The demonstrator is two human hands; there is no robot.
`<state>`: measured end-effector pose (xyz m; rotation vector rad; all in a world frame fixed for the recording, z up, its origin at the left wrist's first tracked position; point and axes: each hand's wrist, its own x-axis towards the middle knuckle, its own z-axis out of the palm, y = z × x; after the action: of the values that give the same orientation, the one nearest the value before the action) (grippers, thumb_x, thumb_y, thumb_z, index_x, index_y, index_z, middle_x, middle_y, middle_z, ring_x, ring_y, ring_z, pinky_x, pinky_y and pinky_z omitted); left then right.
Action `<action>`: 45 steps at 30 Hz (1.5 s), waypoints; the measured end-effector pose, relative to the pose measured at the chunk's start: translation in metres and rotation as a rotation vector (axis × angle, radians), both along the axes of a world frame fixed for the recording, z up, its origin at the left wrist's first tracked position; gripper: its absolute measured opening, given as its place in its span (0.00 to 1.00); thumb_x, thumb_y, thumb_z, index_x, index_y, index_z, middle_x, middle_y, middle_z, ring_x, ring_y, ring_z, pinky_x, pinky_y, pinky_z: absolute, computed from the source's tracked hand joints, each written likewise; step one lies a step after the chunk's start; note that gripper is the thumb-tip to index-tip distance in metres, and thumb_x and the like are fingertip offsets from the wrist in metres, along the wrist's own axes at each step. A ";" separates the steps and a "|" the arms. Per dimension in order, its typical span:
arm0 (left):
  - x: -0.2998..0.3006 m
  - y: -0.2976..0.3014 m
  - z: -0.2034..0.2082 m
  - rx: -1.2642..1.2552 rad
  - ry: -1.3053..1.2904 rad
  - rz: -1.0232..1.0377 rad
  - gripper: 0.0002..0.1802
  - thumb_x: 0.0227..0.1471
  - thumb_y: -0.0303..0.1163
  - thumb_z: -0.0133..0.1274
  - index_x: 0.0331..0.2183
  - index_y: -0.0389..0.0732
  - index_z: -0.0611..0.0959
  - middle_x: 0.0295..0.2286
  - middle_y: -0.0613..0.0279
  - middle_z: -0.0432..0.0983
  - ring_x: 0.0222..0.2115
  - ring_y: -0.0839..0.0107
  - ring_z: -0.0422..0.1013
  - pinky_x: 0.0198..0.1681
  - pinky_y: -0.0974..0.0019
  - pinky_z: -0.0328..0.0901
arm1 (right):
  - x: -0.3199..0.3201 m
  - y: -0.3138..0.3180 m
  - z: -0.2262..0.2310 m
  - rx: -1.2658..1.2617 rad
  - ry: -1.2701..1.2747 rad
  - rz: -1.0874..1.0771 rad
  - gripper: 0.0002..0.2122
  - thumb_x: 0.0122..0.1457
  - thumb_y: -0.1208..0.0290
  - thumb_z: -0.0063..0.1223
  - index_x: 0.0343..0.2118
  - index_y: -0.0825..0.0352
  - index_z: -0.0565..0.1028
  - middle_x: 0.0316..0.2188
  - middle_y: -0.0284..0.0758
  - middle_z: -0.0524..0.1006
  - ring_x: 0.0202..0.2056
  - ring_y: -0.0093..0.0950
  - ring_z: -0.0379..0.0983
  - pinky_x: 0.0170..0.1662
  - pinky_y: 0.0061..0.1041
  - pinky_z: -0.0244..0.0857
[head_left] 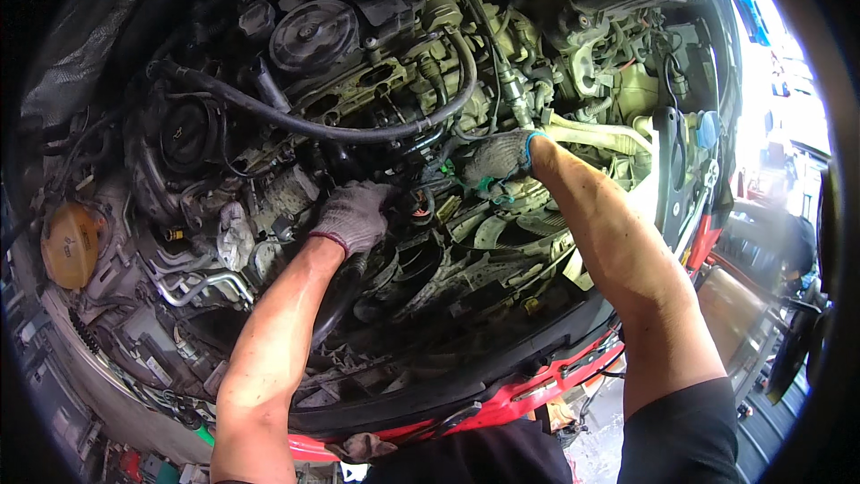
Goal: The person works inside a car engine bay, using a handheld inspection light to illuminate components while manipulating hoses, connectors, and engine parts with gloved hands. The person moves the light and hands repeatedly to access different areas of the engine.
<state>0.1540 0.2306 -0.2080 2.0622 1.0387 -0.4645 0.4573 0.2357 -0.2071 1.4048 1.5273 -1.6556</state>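
Observation:
Both my hands wear grey knit gloves and reach into a car's engine bay. My left hand (354, 217) is low among dark parts near the middle, below a thick black hose (313, 130). Its fingers point away from me and are lost in shadow. Over to the right, my right hand (495, 161) has a blue-edged cuff and bends down beside the engine (376, 81), near a pale pipe (591, 134). Its fingertips are hidden among the parts. Whether either hand grips anything cannot be made out. A ribbed fan shroud (528, 231) lies just below my right hand.
A round black cover (313, 36) tops the engine. At the left sit a yellowish fluid reservoir (70, 246) and bent metal pipes (210, 287). The car's red front edge (537, 387) runs close to my body. A crumpled glove (363, 446) lies on it.

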 end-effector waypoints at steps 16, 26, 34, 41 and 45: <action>0.006 -0.044 -0.005 0.462 0.016 -0.124 0.37 0.49 0.37 0.60 0.61 0.43 0.71 0.51 0.52 0.70 0.49 0.51 0.69 0.53 0.47 0.64 | -0.039 -0.023 -0.010 0.404 0.005 0.011 0.26 0.57 0.48 0.60 0.51 0.63 0.79 0.47 0.46 0.81 0.48 0.47 0.78 0.52 0.38 0.72; 0.016 -0.064 0.005 0.280 0.108 -0.059 0.33 0.55 0.35 0.52 0.61 0.39 0.71 0.55 0.48 0.70 0.52 0.50 0.68 0.54 0.50 0.66 | -0.054 -0.031 -0.028 0.450 -0.180 -0.115 0.21 0.59 0.51 0.59 0.49 0.61 0.81 0.46 0.46 0.82 0.49 0.46 0.78 0.51 0.40 0.74; 0.014 -0.077 0.014 0.274 0.051 -0.034 0.29 0.57 0.33 0.45 0.60 0.37 0.73 0.58 0.45 0.69 0.59 0.50 0.64 0.62 0.44 0.57 | -0.058 -0.012 0.008 0.572 -0.116 -0.040 0.18 0.60 0.55 0.60 0.44 0.66 0.82 0.40 0.48 0.83 0.45 0.46 0.80 0.48 0.40 0.75; 0.034 -0.075 0.043 -0.326 0.242 0.003 0.19 0.51 0.31 0.50 0.43 0.36 0.88 0.45 0.44 0.81 0.48 0.50 0.77 0.51 0.53 0.70 | -0.088 0.004 0.020 0.558 -0.126 -0.161 0.19 0.63 0.55 0.57 0.47 0.67 0.82 0.42 0.51 0.82 0.47 0.47 0.78 0.53 0.42 0.72; 0.031 -0.090 -0.081 -0.177 0.054 -0.359 0.16 0.53 0.38 0.52 0.27 0.37 0.86 0.26 0.48 0.83 0.30 0.53 0.80 0.33 0.51 0.73 | -0.084 0.005 0.015 0.525 -0.254 -0.084 0.16 0.62 0.61 0.55 0.47 0.66 0.82 0.42 0.50 0.82 0.47 0.46 0.79 0.53 0.42 0.72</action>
<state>0.1847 0.1409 -0.2888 2.0880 0.6296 -0.7692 0.3736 0.2411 -0.1919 1.8830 1.8444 -1.0970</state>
